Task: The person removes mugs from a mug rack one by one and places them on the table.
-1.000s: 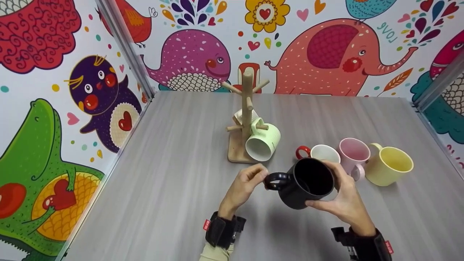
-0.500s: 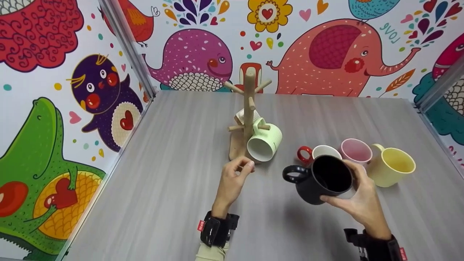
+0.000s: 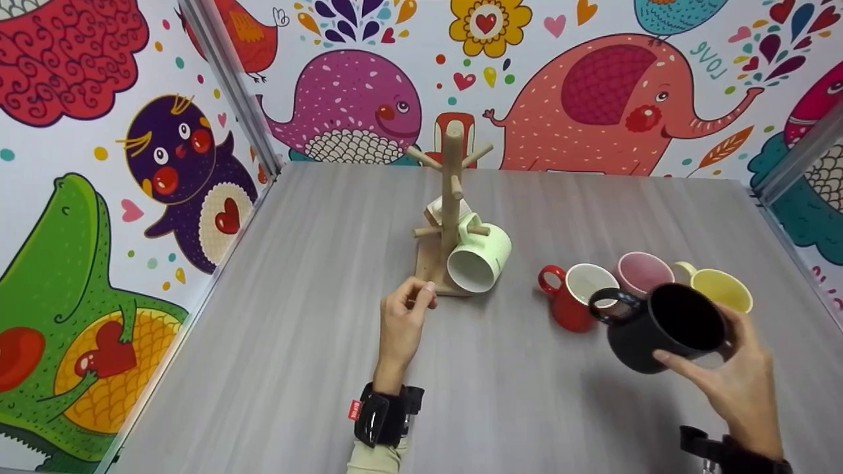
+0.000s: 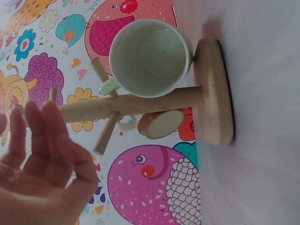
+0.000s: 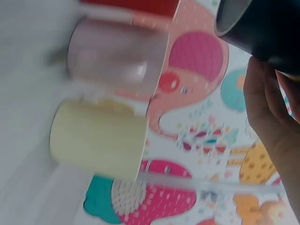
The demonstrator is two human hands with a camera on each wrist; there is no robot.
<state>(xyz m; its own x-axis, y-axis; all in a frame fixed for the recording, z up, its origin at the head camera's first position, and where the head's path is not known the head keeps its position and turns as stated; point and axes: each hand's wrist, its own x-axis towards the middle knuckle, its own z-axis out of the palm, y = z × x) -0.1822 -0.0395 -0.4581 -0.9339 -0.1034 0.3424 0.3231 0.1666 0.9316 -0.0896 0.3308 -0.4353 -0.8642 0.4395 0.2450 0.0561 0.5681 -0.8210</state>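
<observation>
My right hand (image 3: 744, 375) grips a black mug (image 3: 632, 345) by its body, thumb on the near side, in the air at the right. The mug tilts, its mouth up toward the head camera and its handle to the left. My left hand (image 3: 400, 322) holds nothing, its fingers loosely bent, just in front of the wooden mug tree (image 3: 452, 178). A light green mug (image 3: 494, 257) hangs by its handle from a lower peg, its mouth facing front. Behind the post is another mug (image 4: 164, 124), whitish and brown, mostly hidden in the head view.
On the grey table (image 3: 316, 263), a red mug (image 3: 568, 315) with white inside, a pink mug (image 3: 642, 271) and a yellow mug (image 3: 724, 289) stand upright, close together, behind the black mug. The tree's upper pegs (image 3: 425, 158) are bare. Cartoon-printed walls (image 3: 362, 99) enclose the table.
My left hand has come off the black mug's handle and moved left. My right hand has carried the black mug rightward, uncovering the red mug and now partly covering the pink and yellow ones.
</observation>
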